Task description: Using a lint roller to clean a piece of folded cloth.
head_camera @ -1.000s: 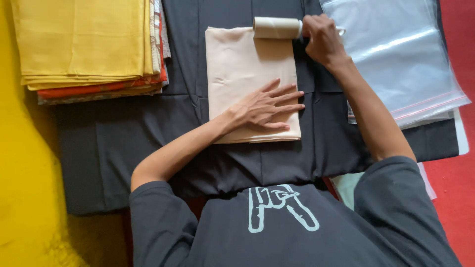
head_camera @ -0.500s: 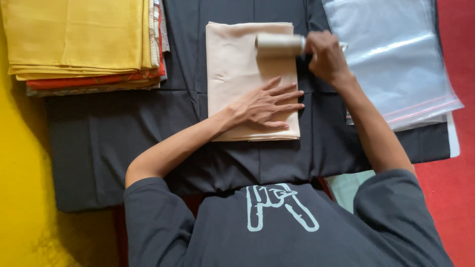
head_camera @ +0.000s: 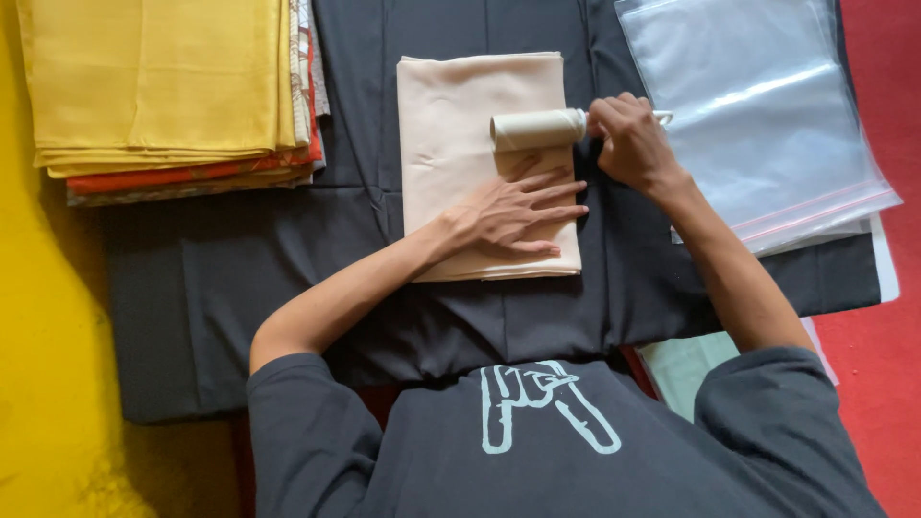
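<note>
Right hand (head_camera: pixel 628 139), fingers curled shut in a closed grip around the handle of a lint roller (head_camera: pixel 537 129), with the roller's pale cylinder lying crosswise on the upper right part of a folded beige cloth (head_camera: pixel 460 125). Only a small white tip of the handle shows past the knuckles, on the side of the plastic bags. Left hand (head_camera: pixel 513 216), no grip: palm down and fingers spread flat, it presses on the lower right part of the same beige cloth, just below the roller and not touching it; the forearm runs down and to the left toward the dark sleeve. The beige cloth is a neat rectangle lying in the middle of a dark grey cloth (head_camera: pixel 240 288), which is spread wide beneath everything else in the working area. To the left, partly on the dark cloth, lies a stack of folded fabrics (head_camera: pixel 163 86), with a yellow piece on top and orange and patterned edges showing beneath it. To the right lies a pile of clear zip-top plastic bags (head_camera: pixel 758 115), flat, with a red sealing strip along the near edge. A yellow surface (head_camera: pixel 48 336) borders the dark cloth on the left, a red surface (head_camera: pixel 878 345) on the right.
</note>
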